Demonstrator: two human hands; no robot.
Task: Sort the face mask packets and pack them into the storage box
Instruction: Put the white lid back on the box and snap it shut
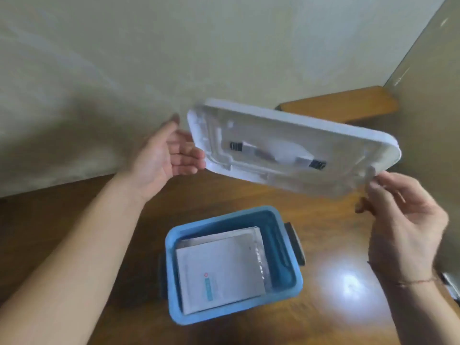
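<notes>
A blue storage box point(286, 275) stands open on the wooden table, with dark latches on both short sides. White face mask packets point(219, 267) lie stacked flat inside it, filling its left part. Above the box a white translucent lid point(293, 148) hangs tilted in the air, its underside toward me. My right hand point(403, 220) pinches the lid's right corner between thumb and fingers. My left hand point(161, 155) is at the lid's left edge, palm up, fingers relaxed and touching the rim.
The wooden table point(336, 307) carries a bright light glare right of the box. A pale wall rises behind the table. A brown wooden ledge point(343, 103) sits at the back right. A small pale object point(451, 282) peeks in at the right edge.
</notes>
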